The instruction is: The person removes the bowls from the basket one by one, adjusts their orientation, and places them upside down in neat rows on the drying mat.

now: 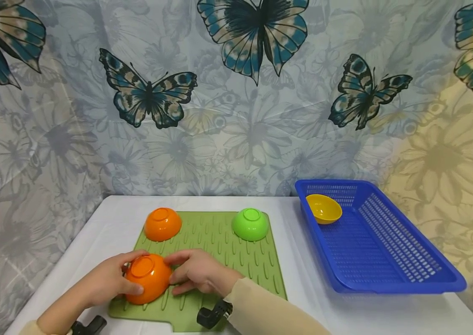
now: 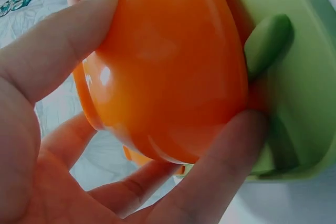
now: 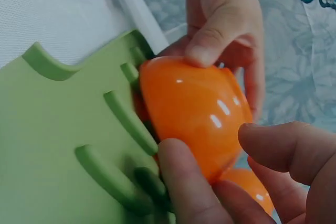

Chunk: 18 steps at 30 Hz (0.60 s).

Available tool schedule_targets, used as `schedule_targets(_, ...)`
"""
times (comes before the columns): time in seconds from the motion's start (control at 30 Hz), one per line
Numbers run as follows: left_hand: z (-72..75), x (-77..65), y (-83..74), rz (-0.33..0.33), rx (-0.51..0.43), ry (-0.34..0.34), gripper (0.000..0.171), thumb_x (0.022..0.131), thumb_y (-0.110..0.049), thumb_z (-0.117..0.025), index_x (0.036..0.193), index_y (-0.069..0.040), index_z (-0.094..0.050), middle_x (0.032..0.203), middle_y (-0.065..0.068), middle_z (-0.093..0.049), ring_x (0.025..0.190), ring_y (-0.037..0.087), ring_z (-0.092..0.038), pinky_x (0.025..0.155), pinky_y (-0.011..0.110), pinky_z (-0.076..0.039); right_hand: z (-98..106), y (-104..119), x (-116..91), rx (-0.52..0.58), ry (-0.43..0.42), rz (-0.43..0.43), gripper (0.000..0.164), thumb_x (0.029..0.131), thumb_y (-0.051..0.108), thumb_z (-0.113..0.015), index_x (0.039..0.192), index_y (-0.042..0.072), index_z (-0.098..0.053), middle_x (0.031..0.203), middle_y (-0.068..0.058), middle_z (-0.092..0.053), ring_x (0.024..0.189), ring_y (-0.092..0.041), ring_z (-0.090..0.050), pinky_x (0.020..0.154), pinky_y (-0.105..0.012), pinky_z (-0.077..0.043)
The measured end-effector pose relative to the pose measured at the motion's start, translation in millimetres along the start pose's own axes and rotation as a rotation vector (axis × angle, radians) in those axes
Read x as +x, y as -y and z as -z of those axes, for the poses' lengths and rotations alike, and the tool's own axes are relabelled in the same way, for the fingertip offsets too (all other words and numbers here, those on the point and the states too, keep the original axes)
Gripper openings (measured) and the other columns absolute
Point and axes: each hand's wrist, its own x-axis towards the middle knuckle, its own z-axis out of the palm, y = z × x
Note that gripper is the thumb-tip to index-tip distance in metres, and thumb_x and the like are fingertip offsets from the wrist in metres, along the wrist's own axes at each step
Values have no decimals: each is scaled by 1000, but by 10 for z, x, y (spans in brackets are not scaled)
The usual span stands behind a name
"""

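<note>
An upside-down orange bowl point(image 1: 147, 279) sits at the near left of a green ridged mat point(image 1: 257, 260), slightly tilted in the wrist views. My left hand point(image 1: 108, 281) grips it from the left, thumb on the near side and fingers spread round the far side. From the right, my right hand point(image 1: 203, 272) holds the bowl's side with bent fingers. In the right wrist view, the fingertips point(image 3: 176, 156) lie against the bowl close to the mat. Behind stands a second orange bowl point(image 1: 163, 224), also upside down. A green bowl point(image 1: 250, 224) lies inverted at the mat's far right corner.
To the right, a blue plastic basket point(image 1: 332, 270) stands on the white table point(image 1: 286, 218). Inside its far left corner rests a yellow bowl point(image 1: 324, 209). A butterfly-patterned cloth point(image 1: 257, 139) hangs behind the table.
</note>
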Motion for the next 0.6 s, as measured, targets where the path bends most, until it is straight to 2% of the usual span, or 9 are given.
schedule_targets(0.23, 2, 22, -7, -29, 70, -15, 91, 63, -26, -95, 144, -13, -55, 129, 16, -57, 105, 30, -56, 82, 48, -50, 125, 91, -72, -16, -37, 23, 50, 82, -16, -64, 129, 1, -64, 122, -12, -63, 85, -31, -68, 71, -49, -58)
schedule_targets(0.43, 4, 34, -8, -16, 75, -15, 92, 62, -24, -95, 144, -13, -55, 126, 15, -57, 105, 30, -56, 83, 49, -50, 248, 173, -189, -29, -47, 40, 53, 83, -15, -63, 133, 1, -62, 132, -14, -58, 88, -33, -67, 72, -50, -58)
schedule_targets(0.6, -23, 38, -18, -13, 61, -16, 92, 61, -22, -95, 143, -13, -56, 125, 16, -57, 105, 30, -55, 82, 47, -51, 346, 309, -362, -52, -57, 58, 51, 84, -13, -64, 132, 4, -64, 134, -15, -57, 92, -36, -66, 75, -53, -57)
